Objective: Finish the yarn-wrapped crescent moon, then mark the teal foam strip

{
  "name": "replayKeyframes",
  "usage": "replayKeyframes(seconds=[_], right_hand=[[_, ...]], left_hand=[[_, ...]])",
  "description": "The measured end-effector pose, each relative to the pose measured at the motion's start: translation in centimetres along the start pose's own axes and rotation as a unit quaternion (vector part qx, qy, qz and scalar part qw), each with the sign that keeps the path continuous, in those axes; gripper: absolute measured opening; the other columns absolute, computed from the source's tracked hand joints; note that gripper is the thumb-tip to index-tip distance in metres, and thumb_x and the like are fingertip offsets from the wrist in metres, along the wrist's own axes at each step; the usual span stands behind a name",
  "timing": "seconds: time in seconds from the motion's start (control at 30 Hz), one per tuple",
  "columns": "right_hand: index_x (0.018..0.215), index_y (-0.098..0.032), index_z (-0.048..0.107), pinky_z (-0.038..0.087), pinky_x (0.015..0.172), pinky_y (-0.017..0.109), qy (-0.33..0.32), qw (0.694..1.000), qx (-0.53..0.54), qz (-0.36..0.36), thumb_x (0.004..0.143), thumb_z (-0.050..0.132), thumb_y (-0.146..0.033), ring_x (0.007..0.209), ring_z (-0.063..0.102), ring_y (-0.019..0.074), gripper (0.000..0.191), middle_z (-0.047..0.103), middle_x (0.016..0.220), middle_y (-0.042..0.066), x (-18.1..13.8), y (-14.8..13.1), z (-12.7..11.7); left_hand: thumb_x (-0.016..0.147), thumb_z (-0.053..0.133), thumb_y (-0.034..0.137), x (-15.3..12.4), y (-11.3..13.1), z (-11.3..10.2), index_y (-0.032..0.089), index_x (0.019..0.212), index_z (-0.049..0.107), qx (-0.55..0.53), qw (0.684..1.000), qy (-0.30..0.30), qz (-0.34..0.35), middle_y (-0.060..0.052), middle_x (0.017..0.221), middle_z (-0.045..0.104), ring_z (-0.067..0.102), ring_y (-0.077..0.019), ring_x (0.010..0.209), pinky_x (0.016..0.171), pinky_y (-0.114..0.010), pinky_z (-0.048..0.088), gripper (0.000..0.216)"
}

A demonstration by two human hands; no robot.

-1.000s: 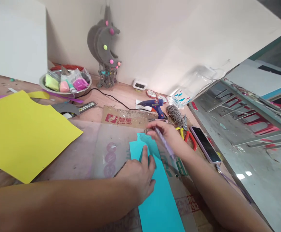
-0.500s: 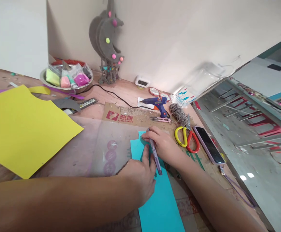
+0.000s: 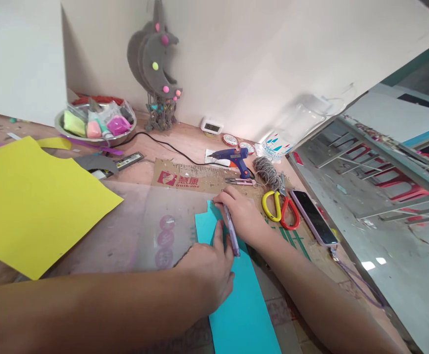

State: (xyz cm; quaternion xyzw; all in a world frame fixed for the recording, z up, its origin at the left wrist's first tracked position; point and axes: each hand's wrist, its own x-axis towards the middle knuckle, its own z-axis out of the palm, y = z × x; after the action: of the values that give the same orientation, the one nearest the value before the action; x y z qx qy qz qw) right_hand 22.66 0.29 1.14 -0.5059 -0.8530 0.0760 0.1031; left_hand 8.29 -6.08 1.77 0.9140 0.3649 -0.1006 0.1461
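Observation:
A long turquoise sheet of paper (image 3: 242, 314) lies lengthwise before me, with a notch cut in its far left corner. My left hand (image 3: 209, 273) rests on the sheet, its index finger stretched forward and the other fingers partly bent. Just beyond it, my right hand (image 3: 242, 211) is closed around a slim light-purple pen (image 3: 232, 232) near the paper's far end. The pen slants back toward me, and its working tip is hidden by the fingers. Under the paper is a translucent mat (image 3: 133, 231) with pink round prints.
Yellow paper (image 3: 41, 206) lies left, below a metal bowl (image 3: 120, 140) of clay packets. Behind my hands are a blue glue gun (image 3: 236, 157), pink-handled snips (image 3: 240, 182) and grey yarn (image 3: 268, 172). To the right are yellow-and-red-handled scissors (image 3: 290, 214) and a phone (image 3: 314, 216) near the table edge.
The pen in my right hand has turned more upright, and its rear end has shifted up and slightly left. My left hand stays on the paper. The whole view has shifted slightly.

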Motion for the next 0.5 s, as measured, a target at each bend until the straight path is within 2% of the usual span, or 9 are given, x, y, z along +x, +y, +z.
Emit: replayKeyframes(seconds=[0.17, 0.27, 0.37, 0.5], right_hand=[[0.087, -0.018, 0.057, 0.04, 0.068, 0.024, -0.003, 0.998, 0.069, 0.001, 0.088, 0.05, -0.016, 0.076, 0.055, 0.0132, 0.007, 0.055, 0.085, 0.002, -0.43, 0.01, -0.18], [0.089, -0.018, 0.057, 0.04, 0.068, 0.026, 0.004, 0.999, 0.045, 0.01, 0.09, 0.047, -0.018, 0.077, 0.055, 0.0142, 0.01, 0.055, 0.087, 0.003, -0.32, 0.18, 0.09], [0.092, -0.018, 0.057, 0.039, 0.068, 0.027, 0.013, 1.0, 0.008, 0.015, 0.092, 0.043, -0.02, 0.081, 0.054, 0.0163, 0.014, 0.054, 0.093, 0.005, 0.22, 0.35, 0.34], [0.089, -0.018, 0.056, 0.038, 0.066, 0.025, 0.002, 0.999, 0.033, 0.002, 0.089, 0.046, -0.017, 0.077, 0.054, 0.0146, 0.01, 0.054, 0.089, 0.004, 0.05, 0.08, -0.17]], left_hand=[[0.089, 0.04, 0.042, 0.02, 0.16, -0.04, 0.007, 0.144, 0.031, 0.009, 1.0, 0.008, -0.006, -0.031, 0.145, 0.021, 0.069, -0.0286, 0.069, 0.052, -0.038, 0.054, 0.066], [0.09, 0.039, 0.037, -0.05, 0.2, -0.27, 0.007, 0.143, 0.034, 0.019, 1.0, -0.005, 0.013, -0.03, 0.145, 0.023, 0.069, -0.0276, 0.067, 0.053, -0.038, 0.054, 0.061], [0.089, 0.042, 0.04, -0.15, 0.18, -0.2, 0.009, 0.143, 0.034, 0.006, 1.0, -0.008, -0.007, -0.03, 0.146, 0.021, 0.069, -0.028, 0.068, 0.051, -0.037, 0.054, 0.063], [0.088, 0.043, 0.043, -0.19, 0.1, 0.09, 0.009, 0.142, 0.036, -0.006, 1.0, 0.015, -0.016, -0.029, 0.147, 0.02, 0.07, -0.0295, 0.072, 0.052, -0.037, 0.054, 0.064]])
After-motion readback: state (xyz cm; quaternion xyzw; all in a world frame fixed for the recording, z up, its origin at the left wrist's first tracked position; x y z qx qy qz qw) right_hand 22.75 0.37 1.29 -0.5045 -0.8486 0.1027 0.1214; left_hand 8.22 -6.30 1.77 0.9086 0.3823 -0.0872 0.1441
